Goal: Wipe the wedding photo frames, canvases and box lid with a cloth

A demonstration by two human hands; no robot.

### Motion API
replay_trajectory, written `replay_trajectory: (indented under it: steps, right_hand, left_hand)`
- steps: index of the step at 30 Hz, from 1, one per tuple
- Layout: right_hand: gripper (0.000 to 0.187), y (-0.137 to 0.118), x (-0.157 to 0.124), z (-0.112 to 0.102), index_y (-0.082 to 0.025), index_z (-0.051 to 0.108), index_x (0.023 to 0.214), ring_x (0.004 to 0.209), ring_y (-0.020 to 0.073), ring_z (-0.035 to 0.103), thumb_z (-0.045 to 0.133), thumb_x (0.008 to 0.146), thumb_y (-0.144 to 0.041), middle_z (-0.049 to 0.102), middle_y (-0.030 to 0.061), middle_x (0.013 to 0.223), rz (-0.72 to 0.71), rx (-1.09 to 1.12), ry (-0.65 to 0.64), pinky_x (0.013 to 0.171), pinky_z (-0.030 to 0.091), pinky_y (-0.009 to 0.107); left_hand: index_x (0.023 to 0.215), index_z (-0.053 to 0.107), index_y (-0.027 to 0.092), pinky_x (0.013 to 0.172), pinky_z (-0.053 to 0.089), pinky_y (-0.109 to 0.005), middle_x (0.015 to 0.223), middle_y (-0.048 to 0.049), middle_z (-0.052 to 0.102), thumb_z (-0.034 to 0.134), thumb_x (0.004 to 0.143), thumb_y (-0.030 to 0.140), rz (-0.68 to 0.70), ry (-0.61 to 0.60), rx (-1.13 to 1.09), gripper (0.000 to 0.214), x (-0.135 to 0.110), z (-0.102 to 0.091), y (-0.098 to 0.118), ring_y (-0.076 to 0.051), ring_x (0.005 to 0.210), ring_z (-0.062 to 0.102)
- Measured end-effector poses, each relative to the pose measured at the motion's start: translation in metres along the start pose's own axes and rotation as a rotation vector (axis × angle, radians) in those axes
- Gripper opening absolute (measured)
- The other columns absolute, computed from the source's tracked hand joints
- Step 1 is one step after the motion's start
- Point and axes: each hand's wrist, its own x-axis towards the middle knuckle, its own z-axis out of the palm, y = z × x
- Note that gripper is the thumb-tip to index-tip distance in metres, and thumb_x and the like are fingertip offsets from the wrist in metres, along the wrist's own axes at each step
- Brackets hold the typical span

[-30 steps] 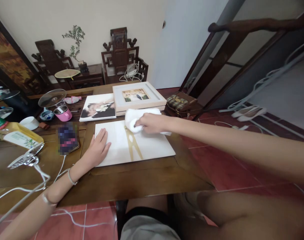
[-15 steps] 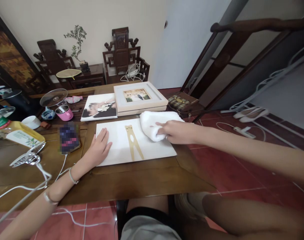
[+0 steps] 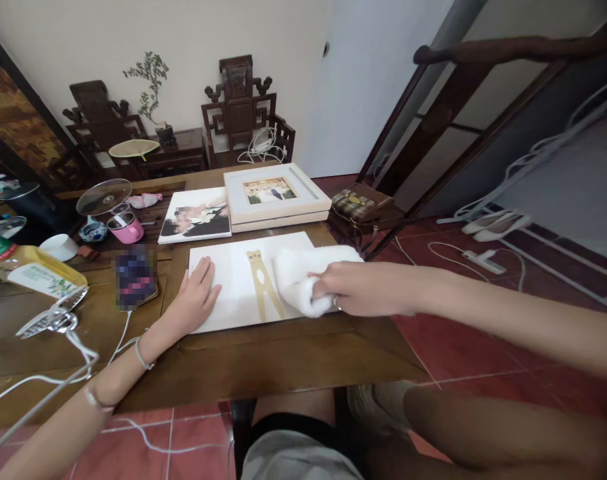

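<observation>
My left hand (image 3: 197,297) lies flat on the left edge of a white board (image 3: 228,293), fingers stretched out. A long yellow cat-shaped figure (image 3: 261,287) shows on the board's middle. In my right hand (image 3: 353,287) is a bunched white fluffy towel (image 3: 303,273), resting over the board's right part and covering its right edge. My fingers are wrapped into the near side of the towel, and their tips are partly sunk in it. A dark phone (image 3: 134,277) with a white cable lies left of my left hand.
Behind the board sit a photo print (image 3: 196,217) and a boxed picture frame (image 3: 278,197). To the left are a pink mug (image 3: 126,228), an oil bottle (image 3: 38,270) and a metal hair claw (image 3: 58,317). A plaid bag (image 3: 356,203) rests on a chair at right.
My right hand has pulled the towel toward me along the right side of the board, down to near its front edge. My left hand stays in place on the board.
</observation>
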Motion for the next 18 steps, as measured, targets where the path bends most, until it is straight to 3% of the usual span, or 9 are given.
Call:
replay_trajectory:
  steps: [4, 9, 12, 18]
  right_hand:
    - [0.047, 0.027, 0.020, -0.004, -0.016, 0.072, 0.101, 0.109, 0.0279, 0.062, 0.043, 0.069, 0.004, 0.071, 0.0134, 0.104, -0.015, -0.042, 0.058, 0.087, 0.046, 0.034]
    - [0.047, 0.062, 0.043, 0.002, -0.015, 0.071, 0.107, 0.105, 0.0281, 0.064, 0.044, 0.071, 0.001, 0.064, 0.0158, 0.124, -0.001, -0.106, 0.125, 0.090, 0.046, 0.037]
    - [0.048, 0.069, 0.046, 0.005, -0.016, 0.070, 0.108, 0.101, 0.0270, 0.066, 0.046, 0.070, 0.001, 0.059, 0.0160, 0.132, -0.015, -0.112, 0.172, 0.087, 0.046, 0.037]
    - [0.041, 0.041, 0.019, 0.005, -0.017, 0.074, 0.084, 0.098, 0.0258, 0.066, 0.045, 0.063, 0.003, 0.072, 0.0102, 0.089, -0.064, -0.003, 0.099, 0.079, 0.047, 0.030]
  left_hand:
    - [0.148, 0.027, 0.011, 0.117, 0.015, -0.055, 0.158, -0.0190, 0.022, 0.028, 0.099, 0.037, 0.001, -0.002, 0.002, 0.056, 0.000, 0.000, -0.002, -0.028, 0.148, 0.014]
    - [0.149, 0.027, 0.011, 0.117, 0.015, -0.055, 0.158, -0.0190, 0.021, 0.029, 0.099, 0.037, 0.009, 0.002, -0.006, 0.056, 0.006, 0.006, -0.001, -0.029, 0.148, 0.014]
    - [0.149, 0.027, 0.012, 0.117, 0.016, -0.055, 0.158, -0.0186, 0.022, 0.029, 0.100, 0.038, 0.020, 0.016, -0.012, 0.056, 0.009, 0.008, 0.002, -0.029, 0.148, 0.015]
    - [0.149, 0.027, 0.011, 0.117, 0.016, -0.056, 0.158, -0.0187, 0.021, 0.028, 0.099, 0.038, 0.003, -0.006, -0.008, 0.056, 0.005, 0.003, 0.005, -0.029, 0.148, 0.014]
